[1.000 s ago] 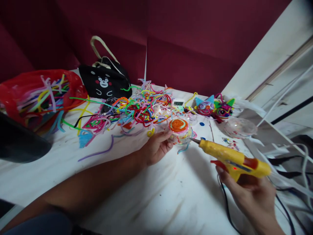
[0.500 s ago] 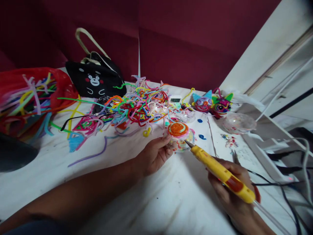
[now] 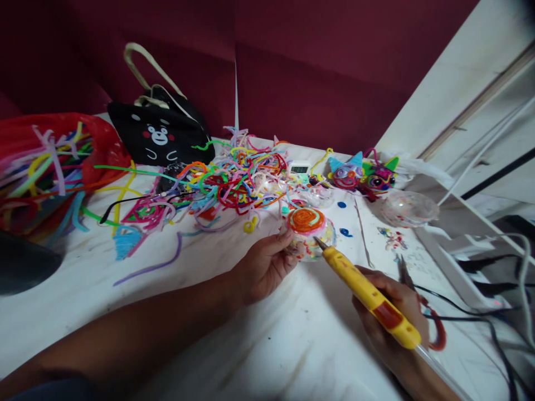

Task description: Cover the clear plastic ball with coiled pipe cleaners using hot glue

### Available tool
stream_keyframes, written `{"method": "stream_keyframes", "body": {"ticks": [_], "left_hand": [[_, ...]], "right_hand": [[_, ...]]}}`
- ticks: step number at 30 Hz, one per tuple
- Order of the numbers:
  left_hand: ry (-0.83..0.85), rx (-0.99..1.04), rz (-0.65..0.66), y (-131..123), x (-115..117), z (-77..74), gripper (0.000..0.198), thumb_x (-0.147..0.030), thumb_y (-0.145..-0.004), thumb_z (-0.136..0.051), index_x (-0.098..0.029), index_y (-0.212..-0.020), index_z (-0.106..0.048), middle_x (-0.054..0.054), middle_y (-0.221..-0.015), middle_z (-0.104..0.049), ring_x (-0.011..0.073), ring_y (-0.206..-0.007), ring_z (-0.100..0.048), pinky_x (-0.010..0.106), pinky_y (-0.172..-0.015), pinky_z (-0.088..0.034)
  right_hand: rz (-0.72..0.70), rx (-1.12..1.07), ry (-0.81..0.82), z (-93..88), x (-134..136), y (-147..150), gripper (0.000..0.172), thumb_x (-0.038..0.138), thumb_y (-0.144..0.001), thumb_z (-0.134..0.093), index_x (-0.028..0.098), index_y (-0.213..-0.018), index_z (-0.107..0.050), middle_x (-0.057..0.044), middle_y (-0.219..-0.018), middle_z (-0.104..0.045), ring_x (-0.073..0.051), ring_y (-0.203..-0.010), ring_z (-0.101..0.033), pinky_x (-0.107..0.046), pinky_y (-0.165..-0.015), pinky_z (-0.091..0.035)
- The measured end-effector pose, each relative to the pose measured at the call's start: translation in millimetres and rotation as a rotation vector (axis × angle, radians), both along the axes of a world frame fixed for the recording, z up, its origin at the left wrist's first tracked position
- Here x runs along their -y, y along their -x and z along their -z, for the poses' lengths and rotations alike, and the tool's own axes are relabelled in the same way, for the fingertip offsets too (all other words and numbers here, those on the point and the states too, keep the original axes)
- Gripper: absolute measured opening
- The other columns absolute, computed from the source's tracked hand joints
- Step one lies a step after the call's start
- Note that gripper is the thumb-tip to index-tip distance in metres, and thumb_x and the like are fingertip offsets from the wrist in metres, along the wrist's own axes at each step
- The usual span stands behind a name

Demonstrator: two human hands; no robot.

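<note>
My left hand (image 3: 265,264) pinches the left edge of a clear rounded plastic piece (image 3: 307,248). On its top lies an orange coil of pipe cleaner (image 3: 306,220) with a pale green streak and a pink rim. In my right hand (image 3: 390,309) is a yellow hot glue gun (image 3: 370,295), with a clear glue stick (image 3: 443,370) coming out of its back. The nozzle points up and left at the side of the plastic piece; whether it touches cannot be made out. Red-handled scissors (image 3: 437,331) lie partly hidden beside my right hand.
Tangled pipe cleaners (image 3: 238,178) cover the table's back middle. A red bag (image 3: 104,150) of pipe cleaners and a black tote (image 3: 161,133) stand left. Two decorated animal heads (image 3: 378,177), a clear bowl (image 3: 409,209), blue coils (image 3: 345,232) and black cables (image 3: 468,317) are right.
My right hand and the glue gun have shifted slightly left, uncovering more of the scissors. My left hand still holds the plastic piece in nearly the same place.
</note>
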State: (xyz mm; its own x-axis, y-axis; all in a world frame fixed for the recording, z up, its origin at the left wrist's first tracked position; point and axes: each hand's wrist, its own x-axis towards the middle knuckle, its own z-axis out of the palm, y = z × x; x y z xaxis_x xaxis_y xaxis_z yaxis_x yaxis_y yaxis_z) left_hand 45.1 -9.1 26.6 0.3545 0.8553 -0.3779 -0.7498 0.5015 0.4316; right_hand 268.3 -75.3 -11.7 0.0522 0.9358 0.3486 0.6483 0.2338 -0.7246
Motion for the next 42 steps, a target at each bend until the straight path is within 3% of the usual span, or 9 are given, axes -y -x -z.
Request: {"method": "stream_keyframes", "body": {"ticks": [5, 14, 24, 29, 36, 42], "left_hand": [[0.007, -0.023, -0.007, 0, 1, -1.9, 0.022, -0.009, -0.094, -0.051, -0.009, -0.075, -0.063, 0.005, -0.063, -0.066, 0.0064, -0.052, -0.062, 0.011, -0.042, -0.045], [-0.033, -0.015, 0.023, 0, 2, 0.4, 0.022, -0.011, -0.095, -0.049, -0.008, -0.077, -0.062, 0.006, -0.066, -0.067, 0.0070, -0.054, -0.063, 0.010, -0.042, -0.045], [-0.003, 0.006, 0.009, 1, 2, -4.8, 0.022, -0.011, -0.096, -0.048, -0.009, -0.079, -0.062, 0.005, -0.063, -0.066, 0.0064, -0.050, -0.062, 0.010, -0.040, -0.045], [0.012, -0.022, -0.017, 2, 2, -7.9, 0.021, -0.011, -0.095, -0.051, -0.010, -0.077, -0.062, 0.004, -0.062, -0.066, 0.0061, -0.049, -0.061, 0.010, -0.041, -0.045], [-0.003, -0.007, -0.014, 1, 2, -3.4, 0.023, -0.010, -0.095, -0.050, -0.009, -0.075, -0.062, 0.005, -0.062, -0.066, 0.0066, -0.049, -0.062, 0.010, -0.039, -0.044], [0.006, 0.017, -0.032, 1, 2, -6.8, 0.017, -0.007, -0.093, -0.052, -0.010, -0.081, -0.063, 0.003, -0.065, -0.067, 0.0058, -0.049, -0.061, 0.011, -0.037, -0.042]], "right_hand": [[-0.100, 0.067, -0.032, -7.8, 1, 6, 0.020, 0.039, -0.084, -0.057, 0.025, -0.087, -0.070, -0.004, -0.102, -0.075, -0.024, -0.079, -0.070, -0.032, -0.068, -0.051], [-0.175, 0.015, -0.072, 2.0, -1, -1, 0.017, 0.037, -0.082, -0.062, 0.025, -0.091, -0.069, -0.004, -0.102, -0.074, -0.024, -0.085, -0.070, -0.032, -0.071, -0.051], [-0.080, 0.184, -0.054, -3.3, 0, -8, 0.017, 0.040, -0.082, -0.061, 0.026, -0.087, -0.068, -0.001, -0.102, -0.074, -0.023, -0.084, -0.070, -0.030, -0.069, -0.051], [-0.018, 0.158, -0.057, -3.4, -1, -11, 0.017, 0.039, -0.078, -0.062, 0.026, -0.086, -0.069, -0.002, -0.096, -0.075, -0.024, -0.081, -0.071, -0.030, -0.064, -0.050], [-0.109, 0.105, -0.056, -3.8, 0, 1, 0.019, 0.040, -0.081, -0.060, 0.025, -0.084, -0.070, -0.003, -0.094, -0.074, -0.023, -0.081, -0.070, -0.029, -0.066, -0.052], [-0.087, 0.120, -0.054, -3.1, 0, 2, 0.020, 0.042, -0.081, -0.061, 0.025, -0.081, -0.071, -0.003, -0.094, -0.075, -0.024, -0.081, -0.071, -0.031, -0.067, -0.052]]}}
